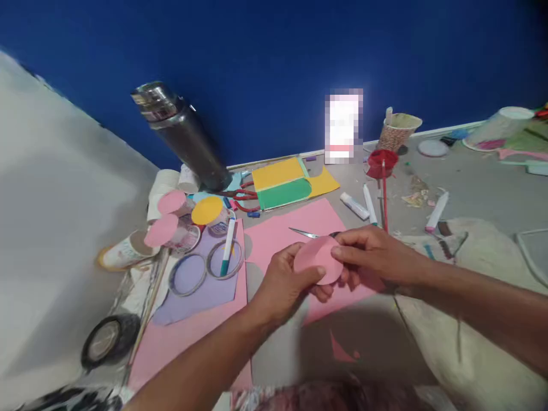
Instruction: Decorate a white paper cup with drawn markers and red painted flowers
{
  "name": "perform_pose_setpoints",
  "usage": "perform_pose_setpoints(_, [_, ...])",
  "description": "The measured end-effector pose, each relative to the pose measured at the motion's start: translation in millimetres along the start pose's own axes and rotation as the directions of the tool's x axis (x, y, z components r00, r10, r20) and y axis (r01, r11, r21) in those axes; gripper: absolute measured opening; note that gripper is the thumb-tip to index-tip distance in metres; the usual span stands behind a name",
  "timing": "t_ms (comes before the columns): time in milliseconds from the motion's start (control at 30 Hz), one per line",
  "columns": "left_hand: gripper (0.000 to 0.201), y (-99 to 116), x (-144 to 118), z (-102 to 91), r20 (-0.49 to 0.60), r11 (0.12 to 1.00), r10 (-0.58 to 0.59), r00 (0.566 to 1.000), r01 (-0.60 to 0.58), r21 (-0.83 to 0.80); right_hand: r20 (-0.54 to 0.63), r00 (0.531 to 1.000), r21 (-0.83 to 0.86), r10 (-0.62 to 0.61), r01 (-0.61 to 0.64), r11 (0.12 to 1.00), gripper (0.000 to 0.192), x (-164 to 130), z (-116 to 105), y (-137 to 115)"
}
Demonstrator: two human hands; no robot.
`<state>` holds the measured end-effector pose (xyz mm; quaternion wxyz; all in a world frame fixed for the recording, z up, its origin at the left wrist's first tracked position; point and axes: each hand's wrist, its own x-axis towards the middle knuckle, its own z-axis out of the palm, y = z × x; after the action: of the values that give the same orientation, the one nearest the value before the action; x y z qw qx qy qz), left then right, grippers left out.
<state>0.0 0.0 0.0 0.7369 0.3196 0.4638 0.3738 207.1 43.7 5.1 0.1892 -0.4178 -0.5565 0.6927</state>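
Head view shows the left hand (285, 282) and the right hand (372, 257) both pinching a pink paper circle (319, 261) between thumbs and fingers, lifted just above a pink sheet (295, 228) on the surface (471, 182). Scissors (312, 233) lie just behind it; a steel flask (182, 134) stands well apart.

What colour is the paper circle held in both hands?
Pink: the paper circle shows best in the head view, between the left hand and right hand.
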Motion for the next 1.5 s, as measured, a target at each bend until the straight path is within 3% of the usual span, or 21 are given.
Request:
perform_pose_setpoints(233, [0.051, -1.1, 0.8, 3.2, -0.039, 1.0, 0.011, 0.999, -0.01, 0.017, -0.033, 0.999, -0.127, -0.026, 0.022, 0.992, 0.047, -3.9, 7.4, -1.8])
perform_pose_setpoints(333, [0.035, 2.7, -2.1, 3.8, -0.066, 0.981, 0.113, 0.991, -0.101, 0.166, -0.064, 0.996, -0.307, -0.064, 0.041, 0.951, 0.046, -5.0, 8.0, -2.4])
perform_pose_setpoints(467, [0.014, 9.2, -7.8, 4.8, -0.065, 0.804, 0.385, 0.921, -0.3, 0.513, -0.026, 0.958, -0.637, -0.287, 0.205, 0.743, 0.044, -5.1, 9.8, -1.0])
perform_pose_setpoints(567, [0.012, 10.2, -10.2, 5.0, -0.033, 0.69, 0.475, 0.88, -0.349, 0.634, 0.033, 0.91, -0.782, -0.414, 0.281, 0.556, 0.042, -5.9, 13.9, 2.0])
perform_pose_setpoints(633, [0.009, 9.7, -10.0, 4.5, -0.053, 0.681, 0.491, 0.869, -0.345, 0.646, 0.026, 0.897, -0.817, -0.44, 0.273, 0.508, 0.04, -6.9, 16.7, 3.4])
perform_pose_setpoints(767, [0.004, 10.6, -6.3, 2.1, -0.156, 0.76, 0.457, 0.876, -0.294, 0.58, -0.091, 0.907, -0.776, -0.411, 0.194, 0.6, 0.036, -8.3, 18.3, 2.7])
perform_pose_setpoints(867, [0.007, 14.2, -3.7, -0.4, -0.164, 0.823, 0.394, 0.904, -0.268, 0.5, -0.153, 0.9, -0.744, -0.408, 0.166, 0.647, 0.03, -8.7, 16.8, 0.6])
perform_pose_setpoints(1033, [0.013, 20.3, -4.1, -4.0, -0.052, 0.851, 0.274, 0.96, -0.216, 0.479, -0.091, 0.928, -0.827, -0.362, 0.132, 0.546, 0.028, -10.6, 16.2, -1.7])
perform_pose_setpoints(1133, [0.017, 19.4, -5.7, -4.4, -0.012, 0.816, 0.245, 0.969, -0.2, 0.543, -0.047, 0.949, -0.856, -0.312, 0.123, 0.502, 0.024, -11.2, 17.5, -2.0])
perform_pose_setpoints(1267, [0.023, 15.5, -6.9, -4.8, 0.028, 0.77, 0.213, 0.977, -0.185, 0.61, -0.063, 0.943, -0.878, -0.326, 0.103, 0.468, 0.03, -10.5, 18.0, -0.6])
perform_pose_setpoints(1333, [0.025, 14.7, -6.7, -5.4, 0.01, 0.769, 0.207, 0.978, -0.169, 0.616, -0.083, 0.935, -0.856, -0.345, 0.111, 0.505, 0.033, -10.0, 17.6, -0.2])
perform_pose_setpoints(1500, [0.025, 16.4, -5.8, -4.4, -0.093, 0.801, 0.24, 0.966, -0.143, 0.582, -0.148, 0.938, -0.688, -0.315, 0.131, 0.713, 0.031, -8.6, 16.5, -2.7])
